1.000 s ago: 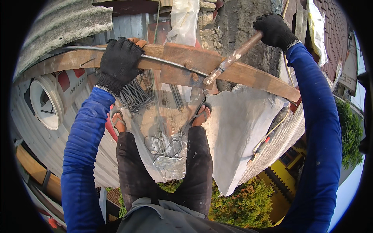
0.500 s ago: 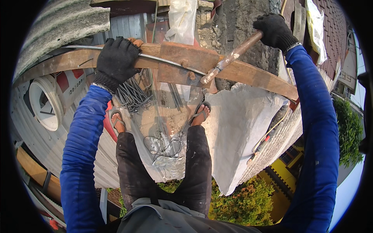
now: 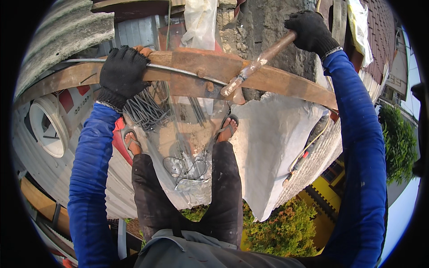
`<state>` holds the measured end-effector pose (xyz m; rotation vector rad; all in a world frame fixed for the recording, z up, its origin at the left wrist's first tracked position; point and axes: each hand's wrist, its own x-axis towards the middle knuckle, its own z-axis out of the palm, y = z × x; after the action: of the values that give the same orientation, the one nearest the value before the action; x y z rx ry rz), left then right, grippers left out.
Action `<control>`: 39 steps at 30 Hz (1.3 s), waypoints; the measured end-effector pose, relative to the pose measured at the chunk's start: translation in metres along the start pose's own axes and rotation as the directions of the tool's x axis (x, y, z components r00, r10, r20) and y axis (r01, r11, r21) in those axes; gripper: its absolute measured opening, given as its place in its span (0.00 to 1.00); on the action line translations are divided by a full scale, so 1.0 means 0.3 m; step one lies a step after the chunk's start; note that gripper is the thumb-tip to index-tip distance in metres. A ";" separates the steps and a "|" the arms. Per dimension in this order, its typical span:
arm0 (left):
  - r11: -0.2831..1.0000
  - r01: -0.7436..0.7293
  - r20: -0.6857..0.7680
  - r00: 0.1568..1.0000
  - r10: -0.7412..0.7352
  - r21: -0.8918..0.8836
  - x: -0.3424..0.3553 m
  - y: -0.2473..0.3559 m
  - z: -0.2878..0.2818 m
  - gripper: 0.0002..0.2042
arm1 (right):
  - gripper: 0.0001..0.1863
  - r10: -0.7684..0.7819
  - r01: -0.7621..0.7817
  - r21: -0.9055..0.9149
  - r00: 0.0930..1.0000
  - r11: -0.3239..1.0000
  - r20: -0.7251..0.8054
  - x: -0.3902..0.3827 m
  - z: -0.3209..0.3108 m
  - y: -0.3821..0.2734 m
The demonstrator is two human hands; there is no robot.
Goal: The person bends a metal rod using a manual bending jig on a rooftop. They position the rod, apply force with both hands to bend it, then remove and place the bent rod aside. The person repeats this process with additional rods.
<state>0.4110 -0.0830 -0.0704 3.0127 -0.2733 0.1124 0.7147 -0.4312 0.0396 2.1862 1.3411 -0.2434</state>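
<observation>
My left hand [image 3: 121,71], in a black glove, grips a long rusty brown beam [image 3: 203,67] that runs across in front of me, together with a thin grey rod [image 3: 187,72] lying along it. My right hand [image 3: 309,30], also gloved, holds the wooden handle of a hammer [image 3: 261,59]. The hammer's head [image 3: 229,88] rests against the beam's lower edge near its middle. Two rusty bolt heads [image 3: 202,73] show on the beam just left of the head.
I stand in sandals [image 3: 226,128] high on a roof, on a clear plastic sheet [image 3: 187,147] over coiled wire [image 3: 143,107]. A rough concrete wall [image 3: 268,22] rises behind the beam. Grey sheeting [image 3: 272,147] lies right, corrugated roofing [image 3: 58,31] upper left, bushes [image 3: 286,223] far below.
The hammer head has dropped slightly lower along the beam's edge. My left hand keeps its grip on the beam.
</observation>
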 end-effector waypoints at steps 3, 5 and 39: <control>1.000 -0.003 -0.004 1.000 0.003 0.016 -0.003 -0.005 0.010 0.41 | 0.09 0.008 -0.007 -0.007 1.000 1.000 0.023 -0.004 -0.005 -0.003; 1.000 0.000 -0.009 1.000 0.000 0.027 -0.004 -0.011 0.018 0.41 | 0.10 -0.074 0.074 -0.008 0.995 0.997 -0.061 -0.011 -0.009 0.001; 0.998 -0.046 -0.069 0.996 0.049 0.047 -0.009 -0.026 0.042 0.38 | 0.14 0.109 -0.106 0.074 0.993 0.992 -0.049 -0.109 0.059 -0.015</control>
<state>0.4105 -0.0764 -0.0841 3.0404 -0.3408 0.2311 0.6974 -0.4644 0.0373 2.3313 1.2555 -0.1959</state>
